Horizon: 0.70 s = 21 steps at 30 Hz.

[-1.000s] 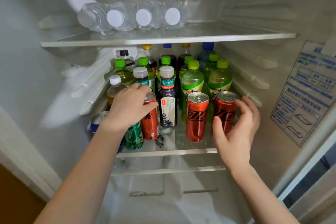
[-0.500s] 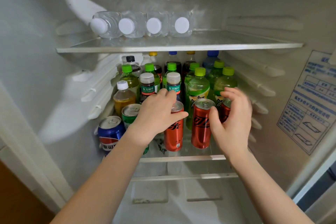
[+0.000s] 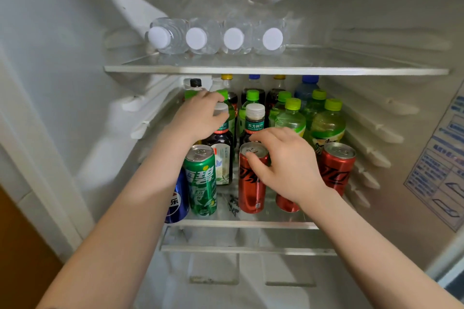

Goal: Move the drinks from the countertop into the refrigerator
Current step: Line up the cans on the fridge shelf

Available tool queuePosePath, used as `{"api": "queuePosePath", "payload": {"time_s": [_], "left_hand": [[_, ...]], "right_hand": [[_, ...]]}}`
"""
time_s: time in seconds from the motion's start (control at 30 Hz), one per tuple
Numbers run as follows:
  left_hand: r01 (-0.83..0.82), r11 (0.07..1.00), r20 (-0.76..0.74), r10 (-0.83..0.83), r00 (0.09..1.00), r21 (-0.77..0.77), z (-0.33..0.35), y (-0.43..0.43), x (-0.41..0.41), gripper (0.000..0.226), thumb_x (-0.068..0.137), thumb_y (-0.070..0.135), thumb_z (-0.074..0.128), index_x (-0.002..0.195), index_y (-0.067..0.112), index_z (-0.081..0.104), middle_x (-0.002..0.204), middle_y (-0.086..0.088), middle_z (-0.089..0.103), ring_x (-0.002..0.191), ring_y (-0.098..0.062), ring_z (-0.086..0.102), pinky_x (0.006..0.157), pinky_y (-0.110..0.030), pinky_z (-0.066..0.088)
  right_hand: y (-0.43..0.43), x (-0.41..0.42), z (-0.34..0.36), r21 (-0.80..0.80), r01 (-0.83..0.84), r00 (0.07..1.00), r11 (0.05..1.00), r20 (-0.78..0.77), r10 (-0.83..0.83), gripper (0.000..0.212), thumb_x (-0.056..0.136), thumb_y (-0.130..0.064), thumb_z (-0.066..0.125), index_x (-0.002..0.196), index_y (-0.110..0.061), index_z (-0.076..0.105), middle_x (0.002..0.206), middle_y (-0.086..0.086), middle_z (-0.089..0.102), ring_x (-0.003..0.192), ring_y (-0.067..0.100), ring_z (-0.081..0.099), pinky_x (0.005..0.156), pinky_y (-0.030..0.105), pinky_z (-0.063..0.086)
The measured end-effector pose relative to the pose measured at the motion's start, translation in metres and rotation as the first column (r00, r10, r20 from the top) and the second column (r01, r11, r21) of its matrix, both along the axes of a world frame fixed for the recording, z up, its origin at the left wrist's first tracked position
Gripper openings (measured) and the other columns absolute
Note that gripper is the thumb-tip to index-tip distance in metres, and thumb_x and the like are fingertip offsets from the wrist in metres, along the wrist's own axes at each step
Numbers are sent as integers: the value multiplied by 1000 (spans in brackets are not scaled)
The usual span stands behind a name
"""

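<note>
I look into the open refrigerator, at its middle glass shelf (image 3: 251,224) crowded with drinks. My left hand (image 3: 198,118) curls over the white cap of a dark tea bottle (image 3: 222,150) in the second row. My right hand (image 3: 286,165) pinches the top rim of a red cola can (image 3: 251,183) between thumb and forefinger. It partly covers a second red can (image 3: 286,204). A third red can (image 3: 337,168) stands at the right. A green Sprite can (image 3: 200,180) and a blue Pepsi can (image 3: 177,199) stand at the front left.
Behind the cans stand another dark tea bottle (image 3: 254,120) and several green-capped bottles (image 3: 326,123), with cola bottles at the back. Several water bottles (image 3: 216,37) lie on the upper shelf (image 3: 276,70). A label sheet (image 3: 437,170) is on the right wall.
My left hand left the red can and moved back-left onto the tea bottle's cap. My right hand shifted left from the right-hand cans to the left red can. The view tilted up.
</note>
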<state>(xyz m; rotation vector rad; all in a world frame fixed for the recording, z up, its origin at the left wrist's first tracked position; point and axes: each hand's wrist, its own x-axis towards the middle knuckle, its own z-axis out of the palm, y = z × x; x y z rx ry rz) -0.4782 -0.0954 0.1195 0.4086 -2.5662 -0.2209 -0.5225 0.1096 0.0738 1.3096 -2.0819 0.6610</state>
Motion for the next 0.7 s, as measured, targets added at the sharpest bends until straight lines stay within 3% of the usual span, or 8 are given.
{"api": "queuePosePath", "payload": {"time_s": [0.23,0.47,0.7], "left_hand": [[73,991,28,-77,997,116,-5,-18,-14,41,88,20,62,128,16,52,128,-6,55,112,-19,51,87,-27,38],[142,963,14,-149,989,228,-7,-24,-15,42,87,16,65,127,17,54,126,-4,57,113,-18,54,100,-41,45],[136,951,11,-145,989,277,-6,-20,-10,53,88,18,64,137,18,46,135,-5,52,120,-19,51,105,-39,42]], "right_hand": [[-5,-11,-1,228,47,999,973,-8,-47,42,85,-54,55,113,-24,64,111,-5,65,102,20,55,78,30,44],[-1,-18,1,225,-47,994,973,102,24,40,84,-48,61,117,-25,62,115,-6,64,109,18,55,88,30,44],[2,-26,9,269,-165,974,949,197,114,39,82,-41,66,117,-24,63,117,-4,65,111,16,56,91,37,47]]}}
